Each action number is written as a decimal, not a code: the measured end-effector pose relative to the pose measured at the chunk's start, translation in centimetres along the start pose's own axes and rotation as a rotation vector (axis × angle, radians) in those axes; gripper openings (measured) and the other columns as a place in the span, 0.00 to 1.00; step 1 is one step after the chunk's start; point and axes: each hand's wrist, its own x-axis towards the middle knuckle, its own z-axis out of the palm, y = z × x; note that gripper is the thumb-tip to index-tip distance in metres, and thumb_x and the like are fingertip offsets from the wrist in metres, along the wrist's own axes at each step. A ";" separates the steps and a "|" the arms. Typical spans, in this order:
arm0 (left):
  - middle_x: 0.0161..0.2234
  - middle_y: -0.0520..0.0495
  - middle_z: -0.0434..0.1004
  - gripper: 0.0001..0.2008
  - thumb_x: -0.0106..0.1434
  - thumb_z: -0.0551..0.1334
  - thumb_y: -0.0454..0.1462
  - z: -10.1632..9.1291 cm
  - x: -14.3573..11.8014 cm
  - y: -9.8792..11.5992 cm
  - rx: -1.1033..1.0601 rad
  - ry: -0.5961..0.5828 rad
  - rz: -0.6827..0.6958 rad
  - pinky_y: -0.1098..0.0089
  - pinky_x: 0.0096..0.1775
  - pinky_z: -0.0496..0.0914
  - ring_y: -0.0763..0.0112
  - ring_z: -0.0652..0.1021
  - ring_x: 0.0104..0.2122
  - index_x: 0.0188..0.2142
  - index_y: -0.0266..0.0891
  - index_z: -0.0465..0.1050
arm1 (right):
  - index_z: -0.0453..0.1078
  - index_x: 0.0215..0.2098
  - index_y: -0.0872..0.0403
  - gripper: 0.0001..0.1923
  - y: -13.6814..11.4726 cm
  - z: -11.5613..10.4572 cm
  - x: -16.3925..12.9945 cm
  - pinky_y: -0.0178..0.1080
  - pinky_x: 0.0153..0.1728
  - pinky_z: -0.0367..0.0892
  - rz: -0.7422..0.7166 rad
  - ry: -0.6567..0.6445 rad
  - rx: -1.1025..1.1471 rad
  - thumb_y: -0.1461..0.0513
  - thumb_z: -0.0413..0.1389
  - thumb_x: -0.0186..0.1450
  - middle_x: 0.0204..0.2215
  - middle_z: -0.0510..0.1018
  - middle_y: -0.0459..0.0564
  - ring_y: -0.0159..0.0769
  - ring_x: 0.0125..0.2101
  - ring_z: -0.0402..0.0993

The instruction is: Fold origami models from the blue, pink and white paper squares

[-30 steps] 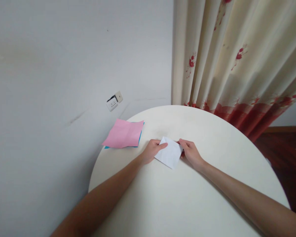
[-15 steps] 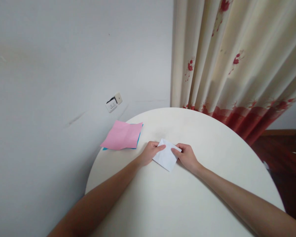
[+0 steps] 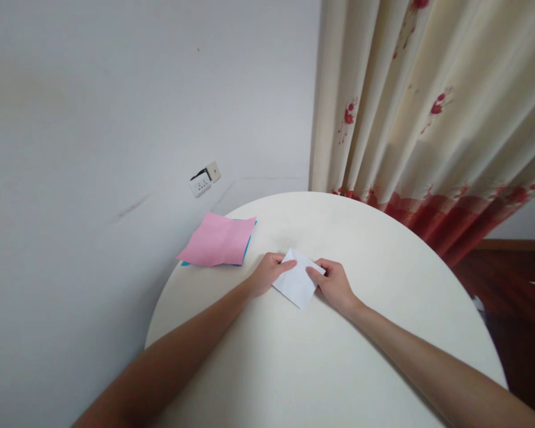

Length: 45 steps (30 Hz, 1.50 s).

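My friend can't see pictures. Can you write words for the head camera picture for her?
Two bare hands, left hand and right hand, press a folded white paper on a round white table. Pink paper lies left, by a curtain.

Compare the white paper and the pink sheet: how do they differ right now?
The white paper is pinched between the left hand and right hand; the pink sheet lies untouched. The white paper looks smaller. The pink sheet overhangs the table edge on a blue sheet. Both are creased paper.
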 end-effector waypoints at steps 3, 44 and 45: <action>0.27 0.44 0.79 0.20 0.53 0.69 0.49 0.2 0.0 0.2 0.011 0.013 -0.003 0.72 0.26 0.64 0.68 0.76 0.24 0.30 0.31 0.79 | 0.72 0.25 0.56 0.15 0.2 -0.1 0.0 0.33 0.23 0.59 0.000 -0.006 0.012 0.52 0.60 0.58 0.21 0.73 0.45 0.31 0.21 0.64; 0.25 0.42 0.79 0.24 0.52 0.68 0.53 2.1 0.6 1.0 0.096 0.004 -0.053 0.72 0.24 0.62 0.67 0.76 0.23 0.31 0.30 0.79 | 0.74 0.34 0.57 0.10 -0.8 -1.3 -0.4 0.35 0.29 0.65 0.016 -0.012 0.012 0.59 0.60 0.55 0.29 0.78 0.48 0.34 0.28 0.70; 0.25 0.42 0.79 0.24 0.52 0.68 0.53 2.1 0.6 1.0 0.093 0.002 -0.051 0.72 0.24 0.62 0.67 0.76 0.23 0.31 0.30 0.79 | 0.74 0.36 0.57 0.12 -0.9 -1.3 -0.5 0.35 0.30 0.65 0.007 -0.010 0.019 0.59 0.60 0.55 0.30 0.78 0.49 0.35 0.29 0.71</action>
